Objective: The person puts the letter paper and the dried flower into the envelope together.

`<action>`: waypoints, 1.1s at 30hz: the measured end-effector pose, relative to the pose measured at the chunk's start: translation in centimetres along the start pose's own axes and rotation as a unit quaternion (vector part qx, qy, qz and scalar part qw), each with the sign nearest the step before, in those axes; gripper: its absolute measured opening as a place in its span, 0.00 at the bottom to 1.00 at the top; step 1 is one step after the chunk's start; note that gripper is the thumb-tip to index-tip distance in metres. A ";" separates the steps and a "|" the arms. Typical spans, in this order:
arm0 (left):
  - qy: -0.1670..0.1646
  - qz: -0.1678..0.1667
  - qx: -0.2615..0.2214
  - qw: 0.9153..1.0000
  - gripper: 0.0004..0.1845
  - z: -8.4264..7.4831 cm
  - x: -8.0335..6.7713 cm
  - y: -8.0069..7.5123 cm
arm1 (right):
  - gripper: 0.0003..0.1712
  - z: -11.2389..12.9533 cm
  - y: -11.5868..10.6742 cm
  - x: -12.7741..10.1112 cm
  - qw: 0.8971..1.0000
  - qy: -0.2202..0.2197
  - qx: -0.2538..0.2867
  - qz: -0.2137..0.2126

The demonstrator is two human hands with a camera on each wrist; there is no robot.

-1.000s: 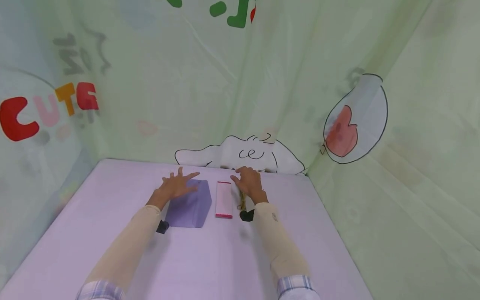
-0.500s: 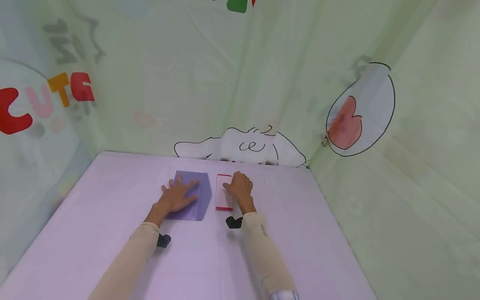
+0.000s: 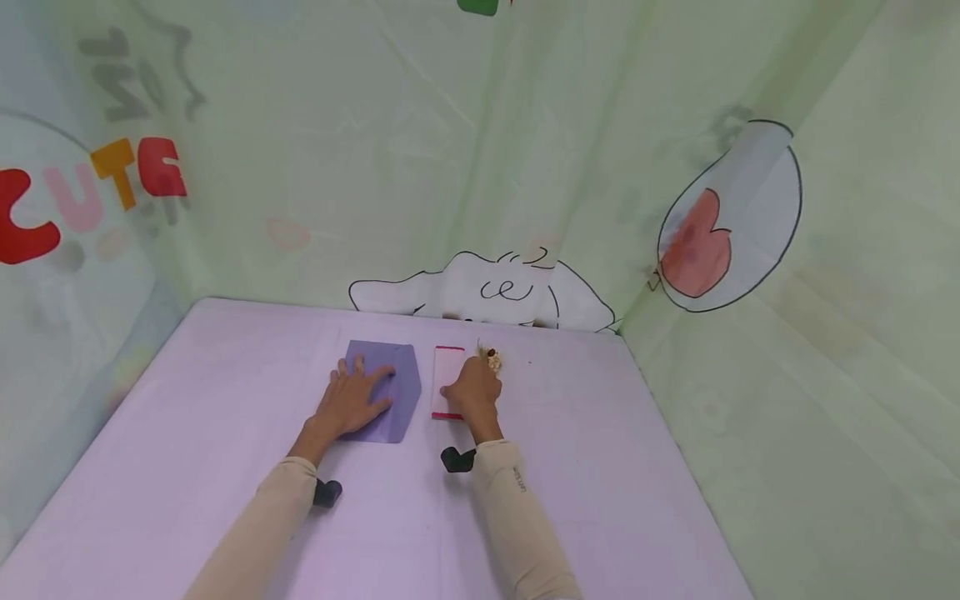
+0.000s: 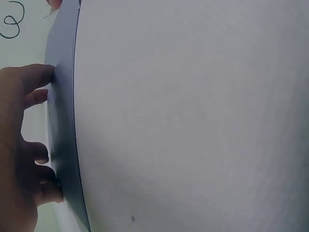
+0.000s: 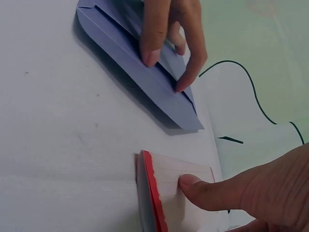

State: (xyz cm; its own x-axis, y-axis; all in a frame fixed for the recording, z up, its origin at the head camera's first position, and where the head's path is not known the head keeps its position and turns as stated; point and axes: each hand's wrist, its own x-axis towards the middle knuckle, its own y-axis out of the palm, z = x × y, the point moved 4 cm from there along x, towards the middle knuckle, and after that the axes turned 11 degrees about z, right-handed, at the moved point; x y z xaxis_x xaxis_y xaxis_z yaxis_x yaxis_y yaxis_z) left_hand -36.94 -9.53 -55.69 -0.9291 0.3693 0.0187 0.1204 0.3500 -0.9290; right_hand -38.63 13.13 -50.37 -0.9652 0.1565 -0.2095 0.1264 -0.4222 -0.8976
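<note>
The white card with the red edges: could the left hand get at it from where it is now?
Probably yes. The left hand lies flat on the purple envelope, right beside the white card, with nothing between them. Only the right hand already presses on the card.

Purple envelope (image 3: 396,392) looking like matt paper, smooth, creased at flap folds. White card (image 3: 448,379) appearing as thin lined paper, matt, with red edging at 2 ends. Table (image 3: 225,400) showing as smooth, matt pale lilac surface. Backdrop (image 3: 465,167) reading as thin cloth or plastic sheet, slightly sheeny, wrinkling, with printed cartoon figures. Dried sprig (image 3: 491,358) looking rough, straw-like.
</note>
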 end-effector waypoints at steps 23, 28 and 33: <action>-0.033 -0.006 0.010 0.999 0.32 0.0 0.4 0.2 | 0.11 -6.0 4.8 7.1 0.975 0.004 0.210 -0.075; -0.033 0.002 0.003 0.999 0.31 0.0 0.6 0.3 | 0.11 -5.5 3.3 4.8 0.953 0.058 0.297 -0.029; -0.035 0.011 0.003 0.999 0.32 0.0 0.6 0.4 | 0.11 -3.1 1.3 0.9 0.905 0.022 0.424 -0.033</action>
State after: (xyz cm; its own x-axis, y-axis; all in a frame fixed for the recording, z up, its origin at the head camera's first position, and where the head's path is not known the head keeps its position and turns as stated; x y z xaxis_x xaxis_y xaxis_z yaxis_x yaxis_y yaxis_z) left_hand -37.40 -9.13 -56.06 -0.9484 0.3159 -0.0265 0.1387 0.3383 -0.9308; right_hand -38.66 15.47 -52.95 -0.9521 0.2328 -0.1980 -0.1694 -0.9413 -0.2920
